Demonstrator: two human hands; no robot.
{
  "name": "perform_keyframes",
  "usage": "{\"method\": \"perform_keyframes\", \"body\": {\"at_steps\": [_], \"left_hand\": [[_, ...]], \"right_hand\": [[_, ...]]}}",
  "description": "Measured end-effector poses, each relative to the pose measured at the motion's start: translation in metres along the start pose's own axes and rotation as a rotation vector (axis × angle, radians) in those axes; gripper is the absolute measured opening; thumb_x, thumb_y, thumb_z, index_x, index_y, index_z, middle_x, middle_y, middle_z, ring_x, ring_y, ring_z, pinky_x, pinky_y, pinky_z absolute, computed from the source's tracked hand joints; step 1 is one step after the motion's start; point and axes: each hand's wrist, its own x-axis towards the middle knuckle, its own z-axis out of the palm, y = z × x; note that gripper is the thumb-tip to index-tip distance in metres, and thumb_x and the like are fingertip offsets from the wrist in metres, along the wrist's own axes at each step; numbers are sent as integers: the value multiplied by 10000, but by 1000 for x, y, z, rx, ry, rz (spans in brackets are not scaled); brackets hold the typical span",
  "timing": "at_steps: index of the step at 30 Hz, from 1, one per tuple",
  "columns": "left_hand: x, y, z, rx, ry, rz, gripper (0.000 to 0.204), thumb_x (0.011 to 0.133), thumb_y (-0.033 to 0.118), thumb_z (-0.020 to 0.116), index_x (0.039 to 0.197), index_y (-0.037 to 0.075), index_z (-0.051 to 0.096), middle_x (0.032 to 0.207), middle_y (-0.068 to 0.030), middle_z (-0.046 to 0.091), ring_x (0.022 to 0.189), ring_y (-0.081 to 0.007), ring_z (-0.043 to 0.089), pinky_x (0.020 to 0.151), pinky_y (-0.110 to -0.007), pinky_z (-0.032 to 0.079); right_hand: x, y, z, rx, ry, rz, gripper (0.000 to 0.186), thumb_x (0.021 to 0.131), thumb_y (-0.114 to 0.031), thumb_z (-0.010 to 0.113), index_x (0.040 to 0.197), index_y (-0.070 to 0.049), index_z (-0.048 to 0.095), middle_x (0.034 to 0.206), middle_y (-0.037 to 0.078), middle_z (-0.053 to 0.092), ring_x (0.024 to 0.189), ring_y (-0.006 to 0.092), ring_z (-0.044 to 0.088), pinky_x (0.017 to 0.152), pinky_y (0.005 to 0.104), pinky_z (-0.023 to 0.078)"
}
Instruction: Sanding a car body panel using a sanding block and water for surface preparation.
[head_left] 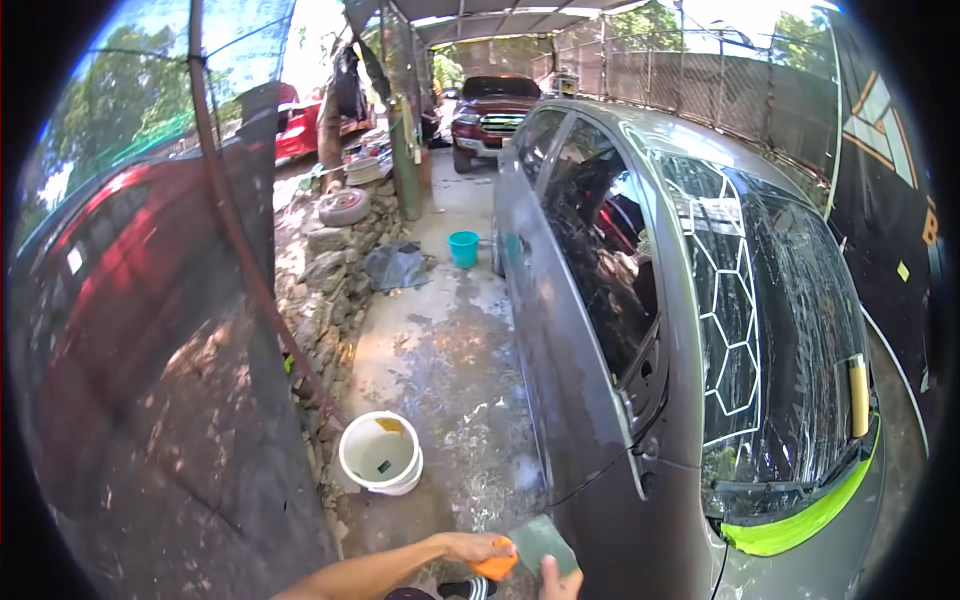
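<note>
**Two pieces gripped, work partway at most**

Closed around an orange block (492, 562), the left hand (468, 546) sits at the lower edge of the view. The right hand (560, 582) pinches a green pad (545, 548), its thumb laid on the near edge. The pad's flat face shows upward, just right of the block, so both pieces lie between the hands; whether they touch each other I cannot tell. Neither is visibly against the car (684, 360), whose grey side stands just to the right.

Farther out, the windshield (800, 330) carries pale streaks across dark glass, and a lime strip (805, 528) lies along its base. A yellow block (858, 398) rests at its far edge. White hexagon lines also show there, drawn or reflected, hard to say. By my judgement, the strip is already placed while the streaked glass is not finished; how much is left cannot be read from here.

Left of the car, a white bucket (362, 448) with a small dark piece inside stands on the partly wet floor (460, 370), near the left hand. A teal bucket (463, 252) stands well beyond.
</note>
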Motion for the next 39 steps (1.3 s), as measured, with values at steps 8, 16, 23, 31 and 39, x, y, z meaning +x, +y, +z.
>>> {"method": "perform_keyframes", "body": {"at_steps": [8,16,23,31,39], "left_hand": [[-103,-64,55,176,723,245,390,961,383,646,759,51,680,634,46,571,597,-58,517,532,-251,383],[-137,-161,143,-49,1103,448,315,933,285,677,722,51,685,615,38,592,610,-65,557,562,-262,439],[-124,-213,217,-554,1297,546,250,920,276,652,928,28,678,864,-44,688,762,-155,682,670,-309,540],[15,-185,270,-529,1154,391,257,951,348,611,999,96,628,903,-42,666,801,-161,647,715,-326,536],[26,-169,301,-580,947,483,348,990,399,525,1010,79,662,879,-53,699,762,-173,681,627,-327,555]], "right_hand": [[-24,-24,46,-149,-452,-119,368,923,-142,686,1243,30,630,1059,80,714,945,123,634,863,276,502],[-92,6,13,-239,-532,31,572,936,-277,700,1401,1,516,1000,127,715,887,130,642,812,289,523],[-156,25,-131,-762,-156,-134,666,863,-376,720,1373,11,539,1483,327,377,1361,470,397,1120,470,353],[-178,-31,-250,-1367,-145,-481,722,775,-217,728,1409,12,469,1599,248,219,1471,448,212,1184,555,191],[-102,-11,-220,-1832,-344,-807,748,775,-312,756,1433,-102,469,1571,158,285,1465,426,216,1214,537,148]]}}
